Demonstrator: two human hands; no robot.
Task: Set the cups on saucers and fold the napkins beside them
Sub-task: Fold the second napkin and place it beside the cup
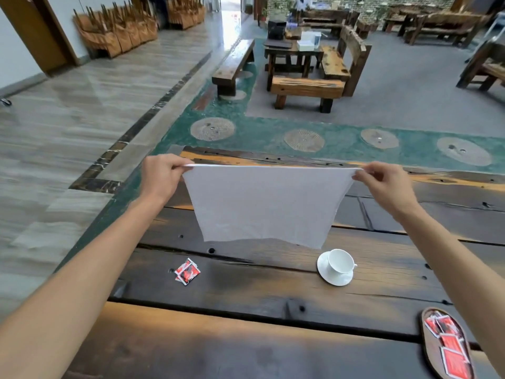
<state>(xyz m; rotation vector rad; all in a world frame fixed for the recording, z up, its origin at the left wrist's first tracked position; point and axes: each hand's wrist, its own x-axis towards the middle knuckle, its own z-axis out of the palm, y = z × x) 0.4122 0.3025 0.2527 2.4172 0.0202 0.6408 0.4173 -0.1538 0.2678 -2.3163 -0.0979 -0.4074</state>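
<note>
A white napkin (265, 203) hangs spread out in the air above the dark wooden table (246, 337). My left hand (161, 176) pinches its upper left corner and my right hand (382, 184) pinches its upper right corner, so the top edge is pulled taut. The lower edge hangs free just above the tabletop. Below the napkin's lower right corner a white cup (341, 261) stands upright on a white saucer (332, 279), handle pointing right.
Red sachets (187, 271) lie loose on the table at the left. An oval wooden tray (426, 348) with more red sachets sits at the near right edge. Beyond the table are a green floor strip, wooden benches and tables.
</note>
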